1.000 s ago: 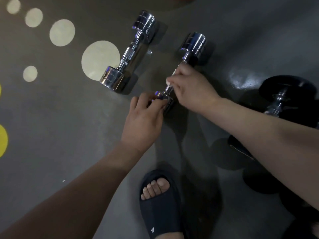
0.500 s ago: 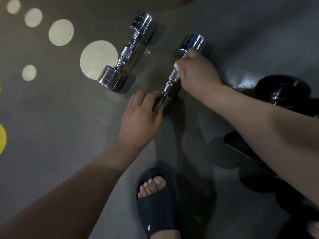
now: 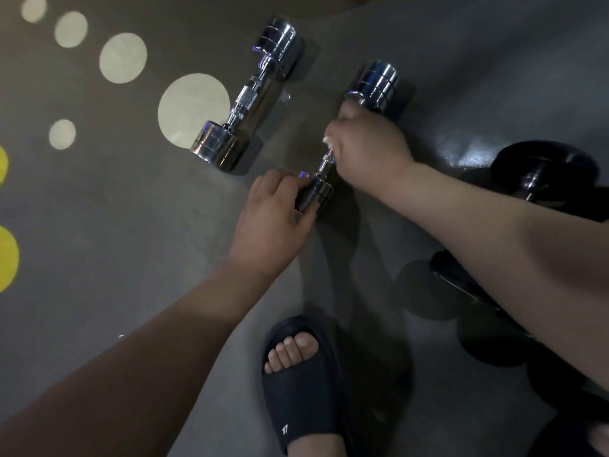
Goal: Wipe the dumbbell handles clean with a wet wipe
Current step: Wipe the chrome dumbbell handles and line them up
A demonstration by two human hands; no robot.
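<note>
The chrome dumbbell (image 3: 375,85) lies on the grey floor (image 3: 115,225), angled away from the viewer. Less of its handle (image 3: 324,164) shows than half a second ago. The right hand (image 3: 365,146) has slid back down the bar from the far head. A second ago it sat lower, almost against the near head. The left hand (image 3: 273,216) has kept its hold on that near head throughout.

The right hand reaches in from the right, knuckles up. Its fingers are closed round the handle, and a scrap of white wet wipe (image 3: 325,140) shows at their tips. The left hand comes from below. Its fingers are curled over the top of the near head and its thumb is against the head's side, steadying the weight.

Both heads are polished, ringed cylinders that catch bright reflections. The short stretch of bar on view looks knurled and thin. How clean it is cannot be told.

To the left of this dumbbell and roughly parallel to it lies a second chrome dumbbell (image 3: 244,100), untouched, with its whole handle on view. Its near head sits beside a large cream circle (image 3: 194,108) painted on the floor. To the right of the held dumbbell, beyond the right forearm, a black dumbbell (image 3: 540,173) rests in shadow. Below it, towards the viewer, a foot in a dark open-toed slipper (image 3: 303,384) stands flat on the floor.
</note>
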